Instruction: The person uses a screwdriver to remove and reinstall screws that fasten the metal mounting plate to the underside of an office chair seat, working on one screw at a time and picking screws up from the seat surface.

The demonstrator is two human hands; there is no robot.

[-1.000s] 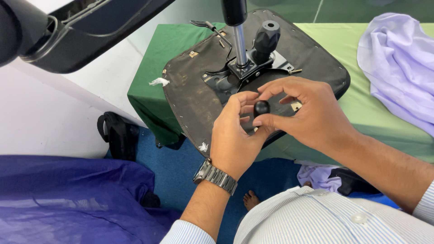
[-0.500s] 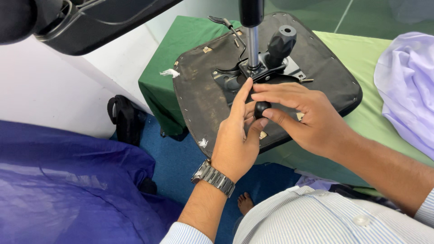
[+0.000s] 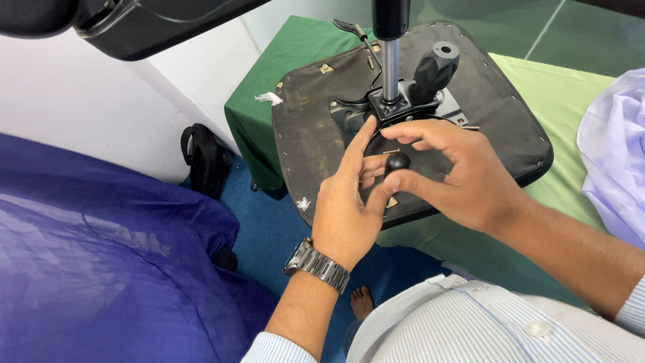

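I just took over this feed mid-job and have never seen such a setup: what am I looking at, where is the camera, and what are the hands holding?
There is no machine, only a person's two bare hands, filmed by a camera worn on the head and looking down. An upturned black chair seat lies on a table with a green cloth; its metal mechanism, an upright steel post and a large black knob face up. The right hand pinches a small round black knob between thumb and fingers. The left hand, with a metal wristwatch, rests beside it, fingers touching the seat. Purple cloth lies lower left.
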